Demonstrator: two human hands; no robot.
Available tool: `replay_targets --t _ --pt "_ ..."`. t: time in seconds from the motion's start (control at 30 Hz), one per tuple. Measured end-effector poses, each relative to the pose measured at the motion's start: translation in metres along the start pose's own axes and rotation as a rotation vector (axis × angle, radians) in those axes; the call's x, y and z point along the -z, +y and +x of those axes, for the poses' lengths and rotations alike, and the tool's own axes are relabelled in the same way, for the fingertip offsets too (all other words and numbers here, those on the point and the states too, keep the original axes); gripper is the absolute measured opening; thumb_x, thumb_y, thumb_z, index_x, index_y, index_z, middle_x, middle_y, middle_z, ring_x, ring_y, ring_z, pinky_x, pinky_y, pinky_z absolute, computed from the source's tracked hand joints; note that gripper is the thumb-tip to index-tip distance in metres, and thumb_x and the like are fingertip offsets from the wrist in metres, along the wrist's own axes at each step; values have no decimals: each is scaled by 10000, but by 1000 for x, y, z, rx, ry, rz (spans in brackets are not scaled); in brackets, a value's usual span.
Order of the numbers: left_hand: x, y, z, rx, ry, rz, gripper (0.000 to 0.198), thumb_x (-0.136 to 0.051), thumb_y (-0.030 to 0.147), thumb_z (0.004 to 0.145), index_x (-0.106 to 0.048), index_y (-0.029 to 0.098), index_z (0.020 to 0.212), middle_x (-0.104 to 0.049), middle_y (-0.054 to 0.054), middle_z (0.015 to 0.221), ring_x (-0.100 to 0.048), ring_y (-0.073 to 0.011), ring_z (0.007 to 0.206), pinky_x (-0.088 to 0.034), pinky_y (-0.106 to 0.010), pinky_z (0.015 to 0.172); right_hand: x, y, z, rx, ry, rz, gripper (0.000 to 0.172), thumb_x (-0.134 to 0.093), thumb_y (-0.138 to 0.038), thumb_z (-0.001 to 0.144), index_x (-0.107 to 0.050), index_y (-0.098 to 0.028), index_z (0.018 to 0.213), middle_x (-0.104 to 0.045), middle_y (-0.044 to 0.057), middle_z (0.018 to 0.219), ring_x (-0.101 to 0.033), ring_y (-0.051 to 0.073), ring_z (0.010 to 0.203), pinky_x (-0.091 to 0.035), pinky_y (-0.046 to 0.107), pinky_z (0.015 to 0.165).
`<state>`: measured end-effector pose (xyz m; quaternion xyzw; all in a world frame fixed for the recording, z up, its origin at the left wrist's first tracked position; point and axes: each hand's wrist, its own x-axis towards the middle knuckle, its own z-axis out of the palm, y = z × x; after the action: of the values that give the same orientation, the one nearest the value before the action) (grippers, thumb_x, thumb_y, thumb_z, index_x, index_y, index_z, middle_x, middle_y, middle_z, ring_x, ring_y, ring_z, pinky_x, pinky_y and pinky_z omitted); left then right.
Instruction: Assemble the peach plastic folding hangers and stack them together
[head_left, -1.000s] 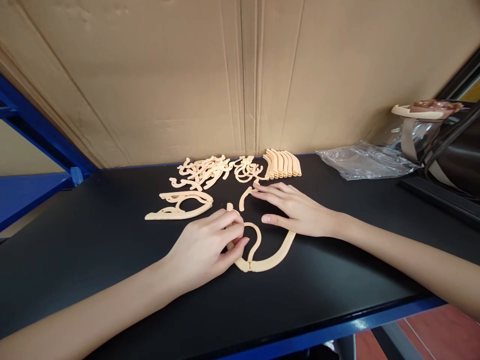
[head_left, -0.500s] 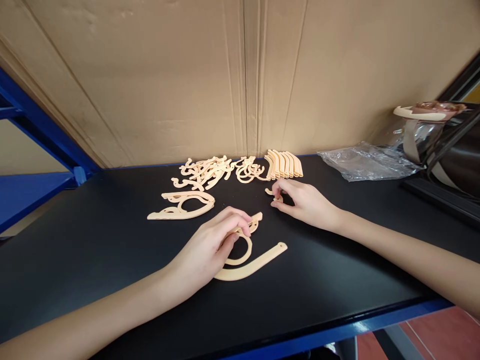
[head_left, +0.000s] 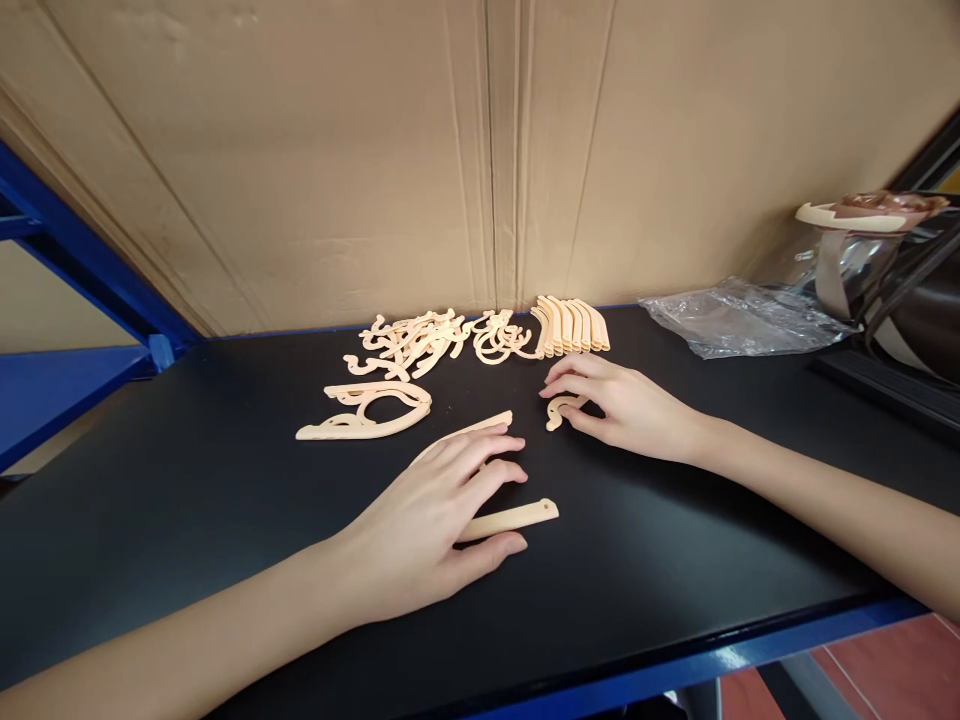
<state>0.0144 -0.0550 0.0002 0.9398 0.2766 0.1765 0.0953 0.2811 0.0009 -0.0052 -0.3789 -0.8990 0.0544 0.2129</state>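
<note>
1. While my left hand (head_left: 442,500) lies spread flat and gripping nothing, its palm presses a curved cream frame piece (head_left: 525,517) onto the black tabletop (head_left: 225,520). One end pokes out between thumb and fingers, and the rest is hidden under my hand.
2. My right hand (head_left: 630,405) is half curled, thumb and fingers closed lightly on a small hook piece (head_left: 559,408) resting on the table, well apart from the frame piece.
3. Just beyond my left hand sits an assembled frame (head_left: 367,412).
4. Behind, along the cardboard wall (head_left: 375,150): a heap of small parts (head_left: 409,345) and a stack of curved strips (head_left: 574,327).
5. Far right: a clear plastic bag (head_left: 742,320) beside a face shield (head_left: 862,240).
</note>
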Motion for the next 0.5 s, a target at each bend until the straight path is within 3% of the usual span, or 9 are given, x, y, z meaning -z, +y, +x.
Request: replay_targets --t 0.1,0.3,0.5 --pt "2 -2 1 1 -33 5 180 -495 278 953 -567 222 1108 -573 -80 1298 -425 -248 1336 -431 -419 1062 2 1 0 1 -34 -40 263 -434 -317 963 -661 -200 1024 -612 74 1075 -623 193 932 -539 367 828" --pt "5 -8 4 13 -24 6 105 -431 218 973 -492 202 889 -630 -82 1182 -500 -206 1265 -460 -389 1039 -1 -4 2 108 -14 -183 298 -353 -207 985 -649 -178 971 -633 88 976 -594 206 859 -483 365 779" --pt "5 -13 4 -9 -6 -1 191 -425 243 976 -476 200 797 -623 -78 1173 -508 -211 1251 -476 -376 1014 -4 -12 -1 -18 -110 -40 260 -312 -131 962 -562 -199 983 -603 23 864 -538 136 679 -424 255 619"
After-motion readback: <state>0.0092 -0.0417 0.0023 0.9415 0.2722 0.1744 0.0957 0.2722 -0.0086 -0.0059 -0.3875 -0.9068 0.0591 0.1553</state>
